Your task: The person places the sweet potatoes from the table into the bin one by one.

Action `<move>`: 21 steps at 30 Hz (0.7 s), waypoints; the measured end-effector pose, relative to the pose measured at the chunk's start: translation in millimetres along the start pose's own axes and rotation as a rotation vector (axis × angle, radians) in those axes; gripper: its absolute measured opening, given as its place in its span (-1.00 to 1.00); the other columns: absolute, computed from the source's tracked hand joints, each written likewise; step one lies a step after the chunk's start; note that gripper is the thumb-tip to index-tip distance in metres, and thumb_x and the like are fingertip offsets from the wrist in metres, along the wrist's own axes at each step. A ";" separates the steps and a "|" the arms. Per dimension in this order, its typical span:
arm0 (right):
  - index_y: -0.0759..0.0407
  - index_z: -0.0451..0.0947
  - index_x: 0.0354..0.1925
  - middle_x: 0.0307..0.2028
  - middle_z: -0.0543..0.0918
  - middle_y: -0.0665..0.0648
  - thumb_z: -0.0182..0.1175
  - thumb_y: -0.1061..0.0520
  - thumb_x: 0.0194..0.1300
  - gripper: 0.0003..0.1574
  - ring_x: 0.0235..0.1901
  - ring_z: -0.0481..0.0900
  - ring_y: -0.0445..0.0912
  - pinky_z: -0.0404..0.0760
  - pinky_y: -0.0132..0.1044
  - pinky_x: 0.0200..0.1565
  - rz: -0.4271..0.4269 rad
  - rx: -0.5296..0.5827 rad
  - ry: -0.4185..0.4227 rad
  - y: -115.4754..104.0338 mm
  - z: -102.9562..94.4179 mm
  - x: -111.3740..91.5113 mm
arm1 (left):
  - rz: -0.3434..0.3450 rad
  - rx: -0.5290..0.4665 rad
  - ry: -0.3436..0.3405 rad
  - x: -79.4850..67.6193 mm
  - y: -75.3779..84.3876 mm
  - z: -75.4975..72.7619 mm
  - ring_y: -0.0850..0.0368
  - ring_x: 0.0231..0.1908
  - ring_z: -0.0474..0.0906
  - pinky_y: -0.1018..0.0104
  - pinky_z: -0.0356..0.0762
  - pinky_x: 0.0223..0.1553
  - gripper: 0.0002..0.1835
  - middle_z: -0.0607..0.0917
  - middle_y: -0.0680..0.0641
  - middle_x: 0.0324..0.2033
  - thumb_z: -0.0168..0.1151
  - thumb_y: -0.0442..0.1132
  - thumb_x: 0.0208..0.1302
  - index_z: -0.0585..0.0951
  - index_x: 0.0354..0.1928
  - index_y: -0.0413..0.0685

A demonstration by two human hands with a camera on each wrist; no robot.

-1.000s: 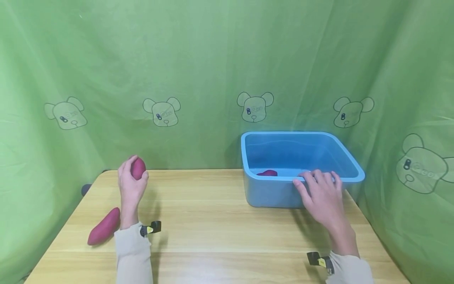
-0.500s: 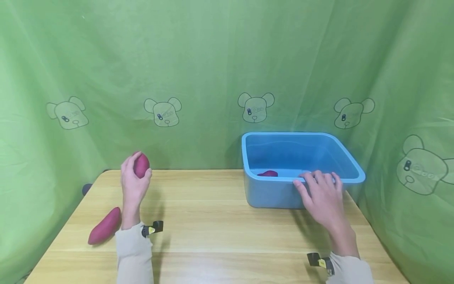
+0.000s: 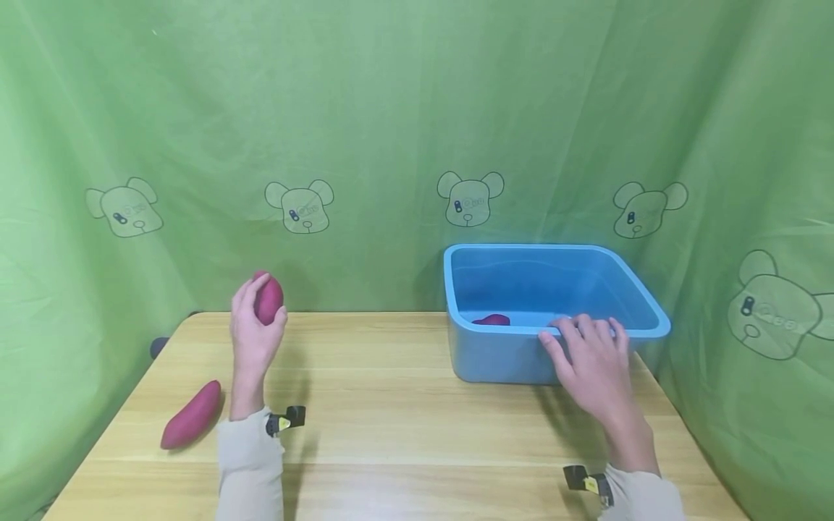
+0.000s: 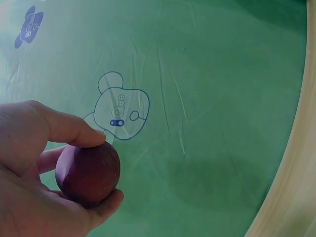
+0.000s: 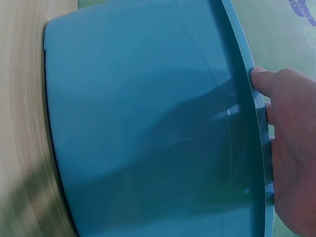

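Note:
My left hand point(image 3: 255, 336) holds a purple-red sweet potato point(image 3: 269, 298) up over the far left part of the table. In the left wrist view, thumb and fingers pinch the sweet potato point(image 4: 89, 173) with one rounded end facing the camera. A second sweet potato point(image 3: 192, 416) lies on the table to the left of that forearm. At the right, my right hand point(image 3: 596, 369) grips the near rim of a blue plastic tub point(image 3: 502, 354), fingers over the edge and thumb outside. Inside the tub part of another sweet potato point(image 3: 495, 319) shows; the near wall hides the rest.
The wooden table point(image 3: 404, 420) fills the foreground. A green curtain point(image 3: 378, 130) printed with bear heads hangs behind it and along both sides. A small dark object point(image 3: 157, 347) shows beyond the table's left edge. Each wrist carries a black strap camera.
My left hand has moved a little to the right and slightly upward with the sweet potato. The right hand, the tub and the sweet potato on the table have stayed in place.

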State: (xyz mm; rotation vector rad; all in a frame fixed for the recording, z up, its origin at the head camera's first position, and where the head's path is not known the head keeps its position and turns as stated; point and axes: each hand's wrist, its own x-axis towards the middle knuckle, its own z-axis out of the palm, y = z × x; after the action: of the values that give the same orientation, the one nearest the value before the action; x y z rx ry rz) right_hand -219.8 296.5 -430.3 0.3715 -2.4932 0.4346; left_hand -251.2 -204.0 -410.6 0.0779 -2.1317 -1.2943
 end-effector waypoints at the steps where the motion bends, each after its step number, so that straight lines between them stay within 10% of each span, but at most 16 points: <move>1: 0.16 0.56 0.04 -0.03 0.57 0.30 0.04 -0.15 0.57 -0.56 0.12 0.38 0.33 -0.10 0.47 0.38 0.000 -0.001 -0.001 0.1 -0.1 -0.1 | 0.005 -0.003 0.000 0.0 0.7 0.7 -0.44 0.30 0.34 -0.45 0.39 0.23 -0.32 0.29 -0.33 0.45 0.28 -0.50 0.19 0.49 0.40 -0.11; 21: 0.15 0.56 0.05 -0.03 0.57 0.30 0.06 -0.15 0.56 -0.57 0.11 0.38 0.33 -0.10 0.47 0.38 -0.004 0.010 0.004 -0.7 -0.7 -0.8 | 0.064 -0.017 -0.002 -3.5 12.6 11.4 -0.41 0.28 0.38 -0.43 0.44 0.18 -0.30 0.31 -0.26 0.46 0.30 -0.49 0.16 0.51 0.40 -0.02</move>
State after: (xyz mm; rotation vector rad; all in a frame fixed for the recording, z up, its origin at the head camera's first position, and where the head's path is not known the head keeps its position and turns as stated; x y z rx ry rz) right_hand -218.5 296.2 -430.1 0.3796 -2.4863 0.4458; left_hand -251.3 -187.3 -405.6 0.0008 -2.1073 -1.2754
